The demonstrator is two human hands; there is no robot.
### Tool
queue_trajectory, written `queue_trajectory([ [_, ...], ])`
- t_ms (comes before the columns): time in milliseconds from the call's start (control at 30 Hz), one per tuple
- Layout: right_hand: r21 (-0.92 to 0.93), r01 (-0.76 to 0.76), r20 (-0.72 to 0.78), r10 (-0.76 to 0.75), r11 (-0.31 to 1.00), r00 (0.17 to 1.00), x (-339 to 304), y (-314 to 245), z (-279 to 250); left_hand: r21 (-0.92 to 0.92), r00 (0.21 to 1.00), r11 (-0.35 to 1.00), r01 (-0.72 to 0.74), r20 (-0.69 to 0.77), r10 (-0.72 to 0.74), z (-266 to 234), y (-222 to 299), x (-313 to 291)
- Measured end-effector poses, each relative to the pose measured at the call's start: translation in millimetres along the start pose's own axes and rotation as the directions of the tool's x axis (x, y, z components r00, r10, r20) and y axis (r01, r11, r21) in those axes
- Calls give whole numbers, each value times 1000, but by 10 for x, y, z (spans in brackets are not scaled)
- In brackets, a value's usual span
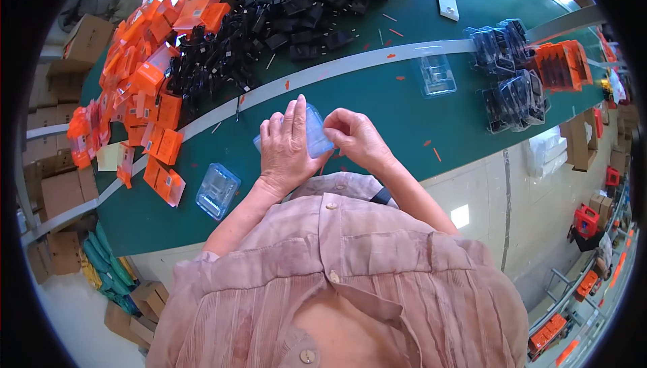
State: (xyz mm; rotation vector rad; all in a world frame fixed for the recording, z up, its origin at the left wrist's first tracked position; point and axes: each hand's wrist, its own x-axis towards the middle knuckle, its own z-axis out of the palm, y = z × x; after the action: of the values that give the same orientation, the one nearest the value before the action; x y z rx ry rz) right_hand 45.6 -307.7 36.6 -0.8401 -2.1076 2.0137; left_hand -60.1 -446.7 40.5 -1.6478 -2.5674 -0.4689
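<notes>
In front of me, at the near side of the green table, is a bluish clear plastic blister pack [315, 132]. My left hand [284, 149] lies over its left part with long fingers pressed together, the thumb along the near edge, holding it. At the pack's right edge my right hand [356, 140] is closed, thumb and forefinger pinched on the rim. What lies inside the pack under my palm is hidden. Another clear blister pack [218, 191] rests on the table to the left of my left forearm.
Orange packages [162, 142] pile up at the left. Black cables [209, 58] and black plug adapters [303, 21] heap at the back. A white strip [357, 63] crosses the table. Filled blister packs [515, 102], orange packages [561, 65] and a clear tray [438, 75] stand right.
</notes>
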Motion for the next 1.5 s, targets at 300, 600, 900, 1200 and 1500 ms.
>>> queue_trajectory([
  [300, -315, 56, 90, -29, 947, 995, 162, -268, -33, -9, 997, 999, -51, 52, 51, 5, -18, 40],
  [600, 58, -29, 48, 27, 998, 999, 182, 17, 18, 32, 998, 998, -63, 31, 62, 39, 29, 75],
  [900, 716, 80, -369, 278, 693, 887, -299, 574, -912, 145, 994, 983, 108, 15, -111, -61, -108, -10],
  [1200, 892, 103, -355, 540, 441, 763, -5, 1066, -844, 57, 987, 991, -124, 109, 118, 42, 174, 206],
  [1500, 462, -104, -602, 398, 881, 692, -29, 646, -549, 42, 994, 996, -84, 75, 81, 63, 245, 196],
])
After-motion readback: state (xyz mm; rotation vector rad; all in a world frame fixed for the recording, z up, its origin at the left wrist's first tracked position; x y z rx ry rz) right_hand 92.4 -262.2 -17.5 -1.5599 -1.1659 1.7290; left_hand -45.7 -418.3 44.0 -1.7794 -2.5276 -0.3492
